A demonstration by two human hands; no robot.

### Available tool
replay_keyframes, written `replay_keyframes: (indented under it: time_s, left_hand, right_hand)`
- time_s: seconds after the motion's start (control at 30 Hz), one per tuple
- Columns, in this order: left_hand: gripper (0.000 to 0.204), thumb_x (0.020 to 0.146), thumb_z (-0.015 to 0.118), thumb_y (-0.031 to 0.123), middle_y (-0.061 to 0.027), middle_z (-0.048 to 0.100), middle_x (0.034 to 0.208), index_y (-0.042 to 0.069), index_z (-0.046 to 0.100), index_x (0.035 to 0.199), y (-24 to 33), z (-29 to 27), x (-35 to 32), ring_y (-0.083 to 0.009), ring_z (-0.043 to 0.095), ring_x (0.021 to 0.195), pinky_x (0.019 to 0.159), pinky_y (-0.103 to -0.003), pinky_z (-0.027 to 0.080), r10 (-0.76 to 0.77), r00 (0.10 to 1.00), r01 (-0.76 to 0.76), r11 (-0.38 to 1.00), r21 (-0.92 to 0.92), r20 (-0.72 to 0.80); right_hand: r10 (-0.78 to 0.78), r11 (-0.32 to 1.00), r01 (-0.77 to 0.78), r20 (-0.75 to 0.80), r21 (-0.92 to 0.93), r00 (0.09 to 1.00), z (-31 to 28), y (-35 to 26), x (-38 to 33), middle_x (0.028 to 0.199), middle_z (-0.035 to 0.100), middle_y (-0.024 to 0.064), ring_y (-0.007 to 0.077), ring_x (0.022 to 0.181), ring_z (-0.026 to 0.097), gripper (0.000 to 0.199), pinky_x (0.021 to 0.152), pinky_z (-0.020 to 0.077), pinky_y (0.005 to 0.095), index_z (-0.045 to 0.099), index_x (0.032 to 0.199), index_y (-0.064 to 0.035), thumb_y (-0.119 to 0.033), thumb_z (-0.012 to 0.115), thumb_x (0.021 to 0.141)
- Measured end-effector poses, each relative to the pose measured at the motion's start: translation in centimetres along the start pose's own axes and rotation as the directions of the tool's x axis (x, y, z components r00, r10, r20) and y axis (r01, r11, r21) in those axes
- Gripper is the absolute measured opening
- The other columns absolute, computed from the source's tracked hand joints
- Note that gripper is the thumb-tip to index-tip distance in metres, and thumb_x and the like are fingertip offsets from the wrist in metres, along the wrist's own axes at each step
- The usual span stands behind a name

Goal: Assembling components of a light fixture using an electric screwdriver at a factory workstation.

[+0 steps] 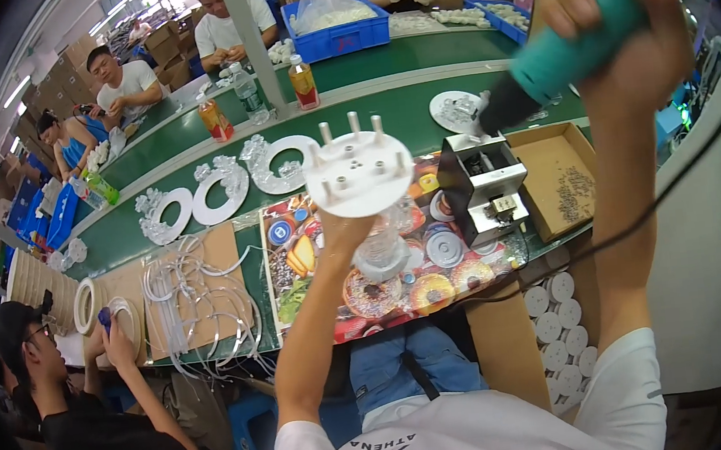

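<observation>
My left hand (345, 227) holds up a white round plastic disc (358, 172) from below; several short pegs stand up from its rim. A clear plastic part (381, 249) hangs under the disc. Raised at the upper right, my right hand (621, 31) grips a teal electric screwdriver (570, 45). Its dark tip points down-left toward a small black and silver machine (484, 186) on the table. A black cable (640, 213) runs down from the tool.
A colourful printed mat (303, 266) covers the table before me. White rings (216, 192) lie on the green belt (401, 106). A cardboard box of screws (567, 181) sits right. Curved white strips (193, 304) lie left. Several people work around; bottles (303, 82) and a blue crate (340, 34) stand behind.
</observation>
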State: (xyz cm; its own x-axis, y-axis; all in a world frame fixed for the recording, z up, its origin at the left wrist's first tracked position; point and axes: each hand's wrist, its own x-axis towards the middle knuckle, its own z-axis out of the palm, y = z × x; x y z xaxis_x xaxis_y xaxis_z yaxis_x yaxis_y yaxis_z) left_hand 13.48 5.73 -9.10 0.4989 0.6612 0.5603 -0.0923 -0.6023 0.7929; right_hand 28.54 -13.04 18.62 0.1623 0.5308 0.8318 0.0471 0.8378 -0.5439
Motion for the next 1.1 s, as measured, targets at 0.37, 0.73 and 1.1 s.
replay_keyframes:
  time_s: [0.37, 0.73, 1.1]
  left_hand:
    - [0.031, 0.082, 0.074, 0.015, -0.0049, 0.064, 0.087, 0.003, 0.061, 0.108, 8.2, -4.6, 10.8, -0.0147, 0.062, 0.076, 0.069, -0.028, 0.050, -0.060, 0.996, 0.033, 0.941, -0.338, -0.070]
    - [0.024, 0.067, 0.069, 0.007, -0.0112, 0.062, 0.080, 0.003, 0.061, 0.090, -5.8, 8.9, 22.8, -0.0267, 0.060, 0.073, 0.069, -0.035, 0.048, 0.450, 0.878, -0.477, 0.855, 0.204, 0.165]
    - [0.018, 0.079, 0.055, 0.013, -0.0149, 0.057, 0.088, 0.008, 0.056, 0.096, -23.7, 16.7, 21.3, -0.0318, 0.058, 0.089, 0.083, -0.047, 0.041, 0.350, 0.881, -0.456, 0.454, 0.765, 0.318]
  right_hand:
    - [0.306, 0.846, -0.481, -0.531, -0.228, 0.790, -4.1, 5.1, -18.5, 0.089, 0.063, 0.0107, 0.0153, 0.066, 0.062, 0.054, 0.057, 0.0532, 0.0287, 0.045, 0.122, -0.0012, 0.000, 0.069, 0.074]
    - [0.379, 0.815, -0.441, -0.229, -0.376, 0.896, -4.5, 9.9, -16.5, 0.096, 0.064, 0.0071, 0.0122, 0.085, 0.060, 0.047, 0.077, 0.0492, 0.0284, 0.055, 0.113, -0.0023, -0.011, 0.080, 0.073]
    - [0.747, 0.565, -0.664, -0.037, -0.490, 0.663, -9.6, 10.9, -13.3, 0.120, 0.060, 0.0137, 0.0218, 0.109, 0.059, 0.066, 0.094, 0.0474, 0.0358, 0.045, 0.128, 0.0001, -0.001, 0.075, 0.070]
